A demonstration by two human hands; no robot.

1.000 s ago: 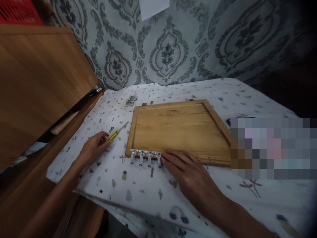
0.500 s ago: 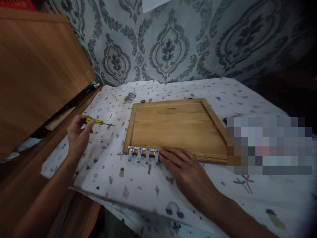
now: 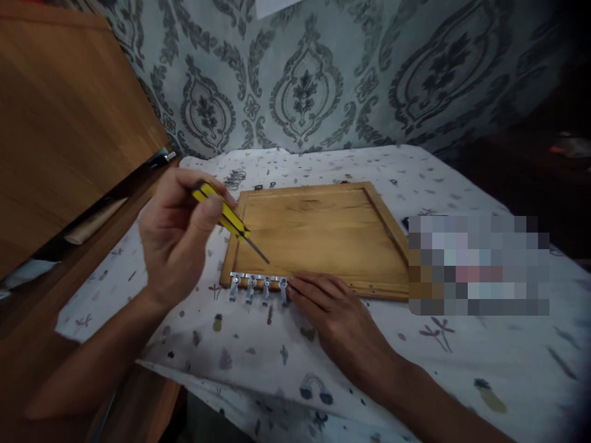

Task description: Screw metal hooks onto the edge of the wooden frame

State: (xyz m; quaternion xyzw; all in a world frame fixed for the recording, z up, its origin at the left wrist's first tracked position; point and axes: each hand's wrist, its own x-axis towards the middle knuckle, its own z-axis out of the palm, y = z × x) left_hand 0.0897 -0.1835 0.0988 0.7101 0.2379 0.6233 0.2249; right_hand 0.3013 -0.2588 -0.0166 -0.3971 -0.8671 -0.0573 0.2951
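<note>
A framed wooden board (image 3: 318, 237) lies flat on a patterned white cloth (image 3: 258, 351). A metal strip of several hooks (image 3: 257, 285) sits along its near left edge. My left hand (image 3: 178, 240) is raised above the cloth and closed round a yellow-and-black screwdriver (image 3: 226, 216), whose tip points down toward the hooks. My right hand (image 3: 332, 311) lies flat on the board's near edge, its fingertips touching the right end of the hook strip.
A wooden cabinet panel (image 3: 64, 117) stands at the left, with a wooden handle (image 3: 95, 220) lying in the gap below it. Small metal parts (image 3: 234, 178) lie beyond the board. Patterned wallpaper (image 3: 305, 80) backs the table. A blurred patch covers the right.
My left hand picked the screwdriver up off the cloth, lifted it and swung it right, so the tip now points at the hooks. My right hand stayed on the board's edge.
</note>
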